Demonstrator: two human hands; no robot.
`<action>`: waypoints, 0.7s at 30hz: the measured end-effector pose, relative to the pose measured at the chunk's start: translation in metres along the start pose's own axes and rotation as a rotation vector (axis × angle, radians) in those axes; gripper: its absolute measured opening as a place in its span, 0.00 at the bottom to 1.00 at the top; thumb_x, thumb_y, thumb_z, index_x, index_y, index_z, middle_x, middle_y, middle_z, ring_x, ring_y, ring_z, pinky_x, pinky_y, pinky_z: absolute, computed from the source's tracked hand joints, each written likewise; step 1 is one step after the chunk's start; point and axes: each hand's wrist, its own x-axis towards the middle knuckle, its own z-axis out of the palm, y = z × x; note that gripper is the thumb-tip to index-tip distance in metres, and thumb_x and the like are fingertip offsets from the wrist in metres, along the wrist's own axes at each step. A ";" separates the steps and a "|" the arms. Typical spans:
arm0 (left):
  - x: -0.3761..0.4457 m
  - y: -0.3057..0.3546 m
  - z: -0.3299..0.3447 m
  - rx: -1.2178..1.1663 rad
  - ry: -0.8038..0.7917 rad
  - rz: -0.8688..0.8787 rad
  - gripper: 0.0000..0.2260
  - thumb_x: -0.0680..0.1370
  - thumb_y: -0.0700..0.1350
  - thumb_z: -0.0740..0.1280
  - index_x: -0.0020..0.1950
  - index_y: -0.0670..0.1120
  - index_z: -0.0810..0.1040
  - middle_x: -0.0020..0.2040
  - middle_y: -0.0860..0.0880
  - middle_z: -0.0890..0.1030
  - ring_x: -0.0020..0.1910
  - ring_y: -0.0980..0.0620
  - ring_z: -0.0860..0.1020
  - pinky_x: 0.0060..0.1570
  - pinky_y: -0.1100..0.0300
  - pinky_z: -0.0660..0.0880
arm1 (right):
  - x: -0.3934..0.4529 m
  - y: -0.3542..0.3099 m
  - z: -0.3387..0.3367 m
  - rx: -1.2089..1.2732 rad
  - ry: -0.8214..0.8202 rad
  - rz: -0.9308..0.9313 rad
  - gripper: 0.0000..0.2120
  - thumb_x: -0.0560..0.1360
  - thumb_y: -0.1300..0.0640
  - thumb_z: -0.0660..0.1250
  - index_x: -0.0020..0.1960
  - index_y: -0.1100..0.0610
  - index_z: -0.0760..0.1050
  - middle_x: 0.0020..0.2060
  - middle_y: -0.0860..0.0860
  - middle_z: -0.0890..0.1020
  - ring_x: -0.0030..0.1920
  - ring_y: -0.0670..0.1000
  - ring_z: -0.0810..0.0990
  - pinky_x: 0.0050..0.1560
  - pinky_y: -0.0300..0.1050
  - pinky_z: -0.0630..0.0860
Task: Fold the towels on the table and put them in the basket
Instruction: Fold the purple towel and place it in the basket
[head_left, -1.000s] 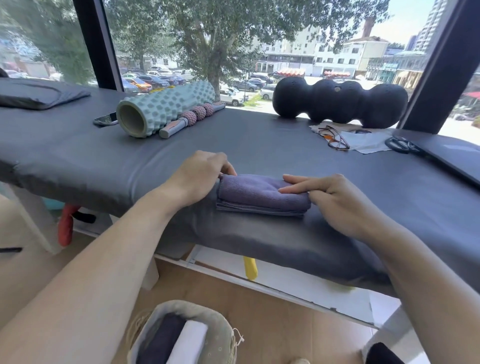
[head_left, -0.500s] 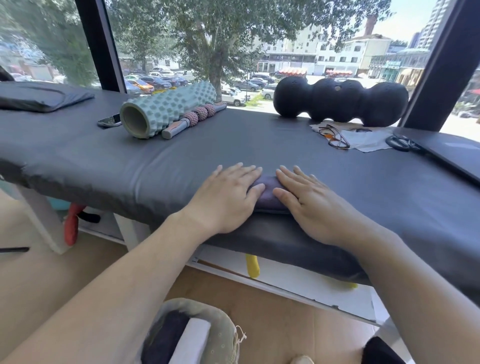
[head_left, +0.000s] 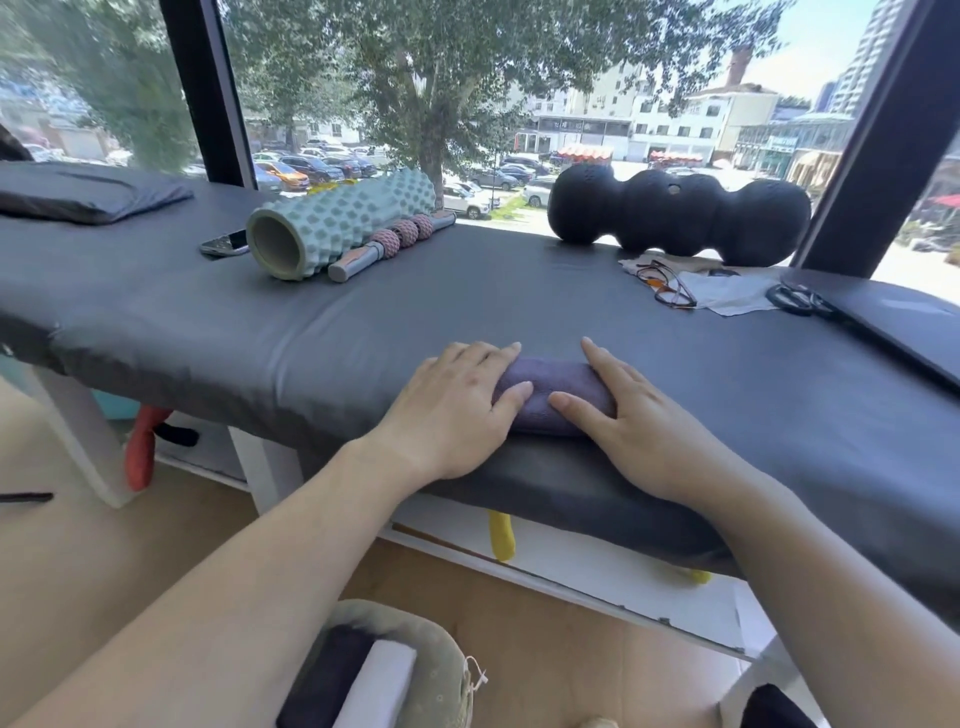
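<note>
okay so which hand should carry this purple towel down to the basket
Probably the left hand. Both hands lie flat on the purple towel, but the basket sits on the floor below the left arm, farther from the right hand.

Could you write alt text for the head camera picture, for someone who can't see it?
Two bare hands, left hand and right hand, press flat on a folded purple towel at the near edge of a dark padded table. Behind lie a green foam roller, a black peanut roller and glasses; a basket holding folded towels sits on the floor below.
</note>
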 end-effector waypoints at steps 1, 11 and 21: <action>-0.002 0.000 -0.005 -0.010 0.013 -0.005 0.25 0.83 0.60 0.55 0.78 0.52 0.64 0.73 0.53 0.71 0.72 0.51 0.66 0.71 0.53 0.62 | -0.001 0.001 -0.003 0.031 0.009 0.034 0.39 0.78 0.33 0.58 0.82 0.44 0.48 0.80 0.45 0.58 0.79 0.48 0.56 0.76 0.45 0.54; -0.030 0.002 -0.033 -0.263 -0.193 -0.291 0.26 0.64 0.73 0.71 0.51 0.56 0.76 0.47 0.59 0.81 0.46 0.57 0.79 0.52 0.54 0.78 | 0.002 -0.004 0.006 0.330 0.128 -0.042 0.12 0.75 0.42 0.70 0.58 0.41 0.79 0.49 0.39 0.84 0.52 0.37 0.81 0.59 0.44 0.77; -0.061 -0.015 -0.037 -1.129 -0.186 -0.379 0.13 0.72 0.52 0.76 0.53 0.49 0.82 0.51 0.48 0.86 0.50 0.53 0.85 0.48 0.57 0.80 | -0.009 -0.050 0.023 0.728 0.009 -0.263 0.22 0.74 0.61 0.75 0.65 0.50 0.76 0.56 0.47 0.84 0.49 0.48 0.86 0.54 0.50 0.83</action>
